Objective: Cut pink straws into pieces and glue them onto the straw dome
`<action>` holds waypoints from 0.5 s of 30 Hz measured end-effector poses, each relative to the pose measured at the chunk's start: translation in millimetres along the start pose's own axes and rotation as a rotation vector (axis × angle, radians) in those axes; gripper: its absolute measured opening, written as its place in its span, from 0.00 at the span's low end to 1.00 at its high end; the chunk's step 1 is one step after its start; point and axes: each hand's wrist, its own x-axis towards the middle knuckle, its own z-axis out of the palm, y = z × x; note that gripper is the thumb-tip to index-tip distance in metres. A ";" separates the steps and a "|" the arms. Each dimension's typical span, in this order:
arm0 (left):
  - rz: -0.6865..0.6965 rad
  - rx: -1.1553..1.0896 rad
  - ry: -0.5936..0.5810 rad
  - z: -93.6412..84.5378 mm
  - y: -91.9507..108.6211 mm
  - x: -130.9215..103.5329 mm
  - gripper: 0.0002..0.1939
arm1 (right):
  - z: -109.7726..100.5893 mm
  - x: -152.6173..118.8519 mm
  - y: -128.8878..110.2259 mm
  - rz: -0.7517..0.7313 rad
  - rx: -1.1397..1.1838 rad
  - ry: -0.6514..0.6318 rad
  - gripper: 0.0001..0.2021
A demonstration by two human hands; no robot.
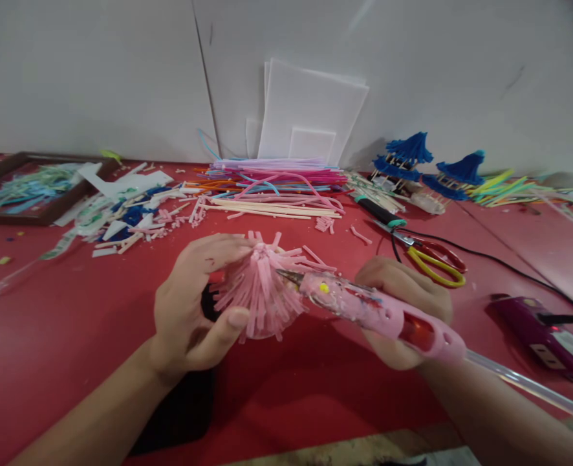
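My left hand point(196, 301) curls around a pink fringed piece point(266, 291), a cone of many thin strips spreading down from a gathered top. Thumb and fingers press on its left side. In my right hand point(400, 304) is a pink hot glue gun point(364, 307), with a clear glue stick point(529, 383) sticking out of its rear. The gun's dark metal nozzle points left and reaches the strips near the top of the cone; whether it touches them I cannot tell. Parts of my right fingers are hidden behind the gun.
Behind my hands lie bundled coloured strips point(277, 184) and scraps point(136, 213). Yellow-and-red-handled scissors point(434, 262) and a green-black-handled tool point(378, 212) lie right of centre. Blue roofed models point(405, 158) stand behind. A purple power strip point(541, 336) is at right, a black flat object point(180, 414) under my left arm.
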 end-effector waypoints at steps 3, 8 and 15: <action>-0.012 -0.016 0.008 0.4 0.2 -0.1 0.25 | 1.5 1.8 -0.1 -0.002 0.003 0.007 0.06; -0.016 -0.017 -0.003 1.3 1.5 -0.1 0.25 | 4.1 5.8 -1.1 -0.021 0.012 0.025 0.05; -0.034 0.019 0.002 1.4 2.7 1.0 0.23 | 4.6 7.5 -5.6 0.019 0.021 0.038 0.05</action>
